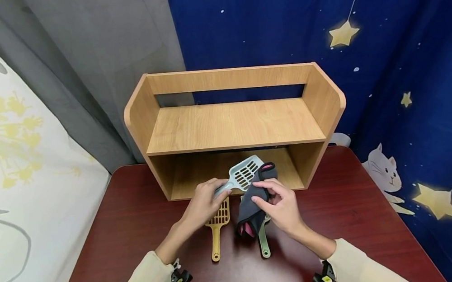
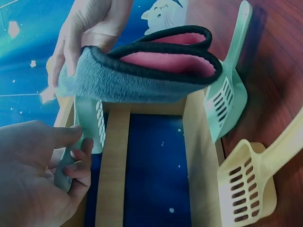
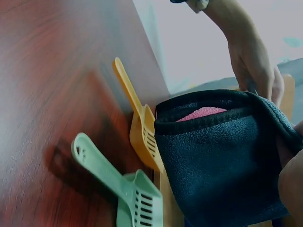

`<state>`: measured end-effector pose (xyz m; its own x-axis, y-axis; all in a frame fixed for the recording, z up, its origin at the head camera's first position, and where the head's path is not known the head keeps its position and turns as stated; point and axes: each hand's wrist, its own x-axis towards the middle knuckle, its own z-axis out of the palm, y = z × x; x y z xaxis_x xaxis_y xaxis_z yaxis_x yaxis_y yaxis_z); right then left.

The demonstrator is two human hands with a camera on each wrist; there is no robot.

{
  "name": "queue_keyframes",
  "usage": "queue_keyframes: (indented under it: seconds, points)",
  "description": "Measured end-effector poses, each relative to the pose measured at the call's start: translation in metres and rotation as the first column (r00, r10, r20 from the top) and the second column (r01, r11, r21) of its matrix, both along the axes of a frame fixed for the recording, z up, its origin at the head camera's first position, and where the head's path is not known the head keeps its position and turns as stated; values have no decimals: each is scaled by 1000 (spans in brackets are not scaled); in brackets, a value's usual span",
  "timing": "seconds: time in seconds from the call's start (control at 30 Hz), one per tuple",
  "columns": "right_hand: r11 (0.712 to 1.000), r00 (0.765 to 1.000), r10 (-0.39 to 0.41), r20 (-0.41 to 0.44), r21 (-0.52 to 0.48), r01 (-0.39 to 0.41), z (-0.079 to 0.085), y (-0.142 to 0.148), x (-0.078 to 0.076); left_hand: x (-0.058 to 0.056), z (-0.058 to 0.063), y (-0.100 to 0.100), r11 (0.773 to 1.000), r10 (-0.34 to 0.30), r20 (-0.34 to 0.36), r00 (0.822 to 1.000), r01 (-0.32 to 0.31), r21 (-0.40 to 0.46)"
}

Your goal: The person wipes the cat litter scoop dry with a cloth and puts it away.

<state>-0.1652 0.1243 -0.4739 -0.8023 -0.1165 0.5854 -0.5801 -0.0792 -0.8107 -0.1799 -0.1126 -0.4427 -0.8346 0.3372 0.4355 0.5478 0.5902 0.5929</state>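
A light blue slotted litter scoop (image 1: 238,176) is gripped by its handle in my left hand (image 1: 203,204), its head pointing up and to the right. My right hand (image 1: 284,205) pinches a folded cleaning cloth (image 1: 249,207), dark grey outside with pink inside and a black edge. In the head view the cloth overlaps the right side of the scoop's head; whether they touch I cannot tell. The left wrist view shows the cloth (image 2: 142,78) hanging in a doubled fold, with the left hand's fingers curled round the scoop handle (image 2: 64,172).
On the dark red table (image 1: 137,240) lie a yellow litter scoop (image 1: 216,242) and a green litter scoop (image 1: 264,241), heads toward the shelf. The green one is partly behind the cloth. A two-level wooden shelf (image 1: 232,124) stands at the back, before grey and blue curtains (image 1: 263,19).
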Motion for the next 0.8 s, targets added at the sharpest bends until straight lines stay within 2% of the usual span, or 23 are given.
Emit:
queue_keyframes:
  seconds: [0.27,0.33,0.47,0.63,0.8]
  points:
    - [998,998,-55,43,5,55,-1,27,-8,8,-2,-16,1000,-10,-1,1000,10,-10]
    - [999,997,-47,61,24,45,1,34,-9,9,-2,-19,1000,-8,7,1000,8,-18]
    - [998,996,19,91,62,-24,6,48,-10,13,1,-27,999,-16,22,1000,16,-35]
    - [988,991,79,109,125,-93,11,66,-11,17,11,-39,998,-41,14,999,41,-37]
    - [973,989,84,122,206,-108,16,80,-11,20,30,-46,998,-63,2,998,63,-32]
